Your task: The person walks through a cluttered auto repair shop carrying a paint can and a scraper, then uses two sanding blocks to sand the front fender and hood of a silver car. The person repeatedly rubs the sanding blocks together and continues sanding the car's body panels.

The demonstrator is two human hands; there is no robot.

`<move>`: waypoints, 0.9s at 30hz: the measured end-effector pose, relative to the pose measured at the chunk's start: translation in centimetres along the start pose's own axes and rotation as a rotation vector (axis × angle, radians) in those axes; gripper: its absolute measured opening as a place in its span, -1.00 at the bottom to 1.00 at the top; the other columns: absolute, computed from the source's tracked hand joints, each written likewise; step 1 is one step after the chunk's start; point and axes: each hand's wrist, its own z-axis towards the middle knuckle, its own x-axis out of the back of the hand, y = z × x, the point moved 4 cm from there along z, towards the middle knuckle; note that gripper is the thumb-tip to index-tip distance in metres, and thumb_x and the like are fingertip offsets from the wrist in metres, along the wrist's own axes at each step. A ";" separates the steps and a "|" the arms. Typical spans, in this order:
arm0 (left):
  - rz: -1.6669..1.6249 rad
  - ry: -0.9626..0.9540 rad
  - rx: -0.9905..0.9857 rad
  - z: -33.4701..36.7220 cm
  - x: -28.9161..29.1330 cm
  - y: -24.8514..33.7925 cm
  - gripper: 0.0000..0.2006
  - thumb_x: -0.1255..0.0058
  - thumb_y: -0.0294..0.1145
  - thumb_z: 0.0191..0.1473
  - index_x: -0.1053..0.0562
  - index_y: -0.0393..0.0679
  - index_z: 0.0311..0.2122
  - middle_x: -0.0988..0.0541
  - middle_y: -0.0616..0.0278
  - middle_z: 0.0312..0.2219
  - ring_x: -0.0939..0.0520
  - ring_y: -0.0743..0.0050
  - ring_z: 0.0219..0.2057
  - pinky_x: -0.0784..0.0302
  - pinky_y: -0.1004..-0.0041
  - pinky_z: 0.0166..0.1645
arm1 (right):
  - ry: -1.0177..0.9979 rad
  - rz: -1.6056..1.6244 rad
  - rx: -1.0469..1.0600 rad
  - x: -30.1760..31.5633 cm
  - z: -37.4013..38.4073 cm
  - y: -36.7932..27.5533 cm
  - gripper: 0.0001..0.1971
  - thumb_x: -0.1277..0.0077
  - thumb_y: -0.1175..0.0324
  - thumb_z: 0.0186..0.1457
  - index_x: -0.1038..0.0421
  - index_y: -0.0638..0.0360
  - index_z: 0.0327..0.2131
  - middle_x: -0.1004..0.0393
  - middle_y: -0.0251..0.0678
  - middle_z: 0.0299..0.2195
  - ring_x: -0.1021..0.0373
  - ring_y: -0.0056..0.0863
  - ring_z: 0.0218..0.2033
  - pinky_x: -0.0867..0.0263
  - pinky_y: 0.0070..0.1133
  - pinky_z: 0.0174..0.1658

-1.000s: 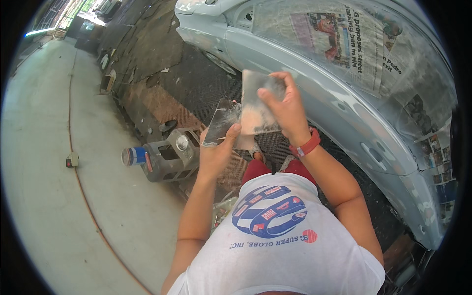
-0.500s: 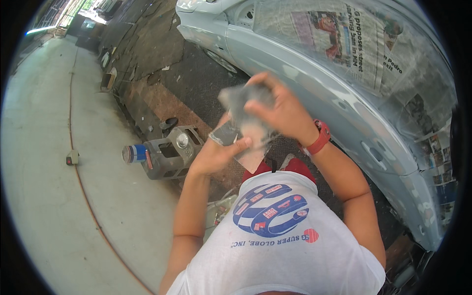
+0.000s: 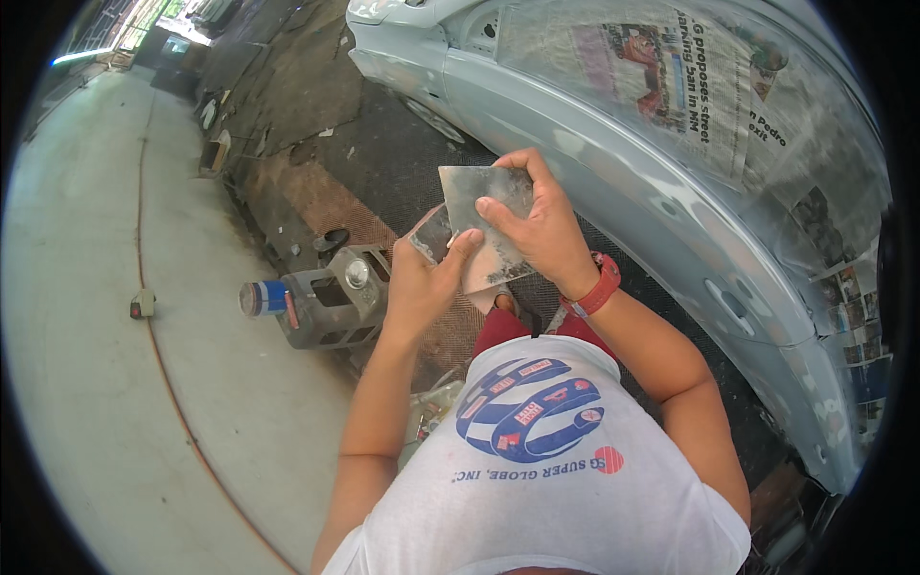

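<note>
In front of my chest, my right hand grips a thin, flat, roughly square grey plate, thumb across its face and fingers behind. Pinkish and dark smears mark its lower part. My left hand is closed on a smaller dark plate with a pale edge, which lies partly behind the grey one. The left thumb comes up against the grey plate's left edge. Whether the two plates touch cannot be made out. A red watch is on my right wrist.
A pale blue-grey car body with patchy spots curves along the right, its windows covered with newspaper and plastic. Left of me stands a grey plastic step stool holding a blue-labelled can and a round lid. An orange cord crosses the pale floor.
Both hands and plates were blurred by motion and are now sharp. The right hand's plate shows its face plainly, tilted up toward me, and my left hand has shifted slightly right.
</note>
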 end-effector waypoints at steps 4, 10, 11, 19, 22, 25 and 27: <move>-0.013 -0.284 0.108 -0.1 0.6 0.5 -0.69 -0.23 -0.25 0.36 -0.60 -0.31 -0.01 -0.71 0.33 -0.29 -0.64 0.67 -0.24 -0.57 0.45 -0.14 | -0.194 -0.024 -0.005 0.5 0.0 -1.5 -0.59 -0.30 0.35 0.17 -0.39 0.14 0.03 -0.54 -0.32 -0.19 -0.45 -0.57 -0.14 -0.39 -0.51 0.00; -0.226 -0.470 0.171 -0.8 -0.1 -0.2 -0.61 -0.28 -0.24 0.32 -0.49 -0.26 0.10 -0.65 0.30 -0.09 -0.60 0.64 -0.07 -0.53 0.52 -0.02 | -0.381 -0.125 0.095 1.4 0.6 -3.5 -0.60 -0.29 0.38 0.18 -0.39 0.13 0.04 -0.58 -0.24 -0.18 -0.50 -0.56 -0.17 -0.43 -0.49 -0.04; -0.236 -0.384 0.170 -0.6 0.1 -0.1 -0.65 -0.28 -0.24 0.33 -0.51 -0.24 0.05 -0.66 0.33 -0.15 -0.60 0.65 -0.12 -0.53 0.52 -0.05 | -0.333 -0.139 0.176 1.6 0.8 -3.6 -0.62 -0.27 0.39 0.19 -0.39 0.12 0.04 -0.59 -0.18 -0.20 -0.53 -0.55 -0.21 -0.45 -0.49 -0.08; 0.110 -0.055 -0.056 0.2 0.6 0.7 -0.72 -0.06 -0.21 0.45 -0.45 -0.27 -0.12 -0.65 0.15 -0.42 -0.63 0.42 -0.40 -0.50 0.36 -0.29 | 0.100 -0.001 -0.066 2.6 0.1 0.5 -0.61 -0.29 0.39 0.19 -0.40 0.20 0.04 -0.57 -0.29 -0.19 -0.49 -0.54 -0.16 -0.43 -0.50 -0.03; 0.280 -0.084 -0.081 -0.1 -0.2 1.8 -0.66 0.12 -0.19 0.52 -0.41 -0.32 -0.14 -0.60 -0.11 -0.47 -0.66 -0.03 -0.44 -0.47 0.17 -0.33 | 0.090 0.064 -0.104 1.1 -0.7 0.1 -0.60 -0.30 0.38 0.18 -0.39 0.19 0.03 -0.56 -0.27 -0.21 -0.49 -0.50 -0.17 -0.43 -0.48 -0.03; 0.360 -0.088 -0.134 -0.4 -0.7 2.7 -0.67 0.19 -0.21 0.54 -0.38 -0.33 -0.15 -0.57 -0.25 -0.49 -0.63 -0.36 -0.42 -0.45 0.02 -0.33 | 0.059 0.038 -0.076 0.7 -1.1 -0.7 -0.60 -0.29 0.37 0.18 -0.38 0.18 0.03 -0.56 -0.25 -0.22 -0.49 -0.49 -0.19 -0.43 -0.46 -0.04; 0.391 -0.107 -0.157 -0.6 -0.7 3.2 -0.67 0.20 -0.23 0.54 -0.38 -0.33 -0.16 -0.57 -0.29 -0.49 -0.62 -0.45 -0.39 -0.45 -0.03 -0.33 | 0.026 0.034 -0.058 0.8 -1.0 -1.8 -0.61 -0.28 0.37 0.18 -0.38 0.17 0.02 -0.57 -0.24 -0.23 -0.50 -0.49 -0.19 -0.44 -0.45 -0.05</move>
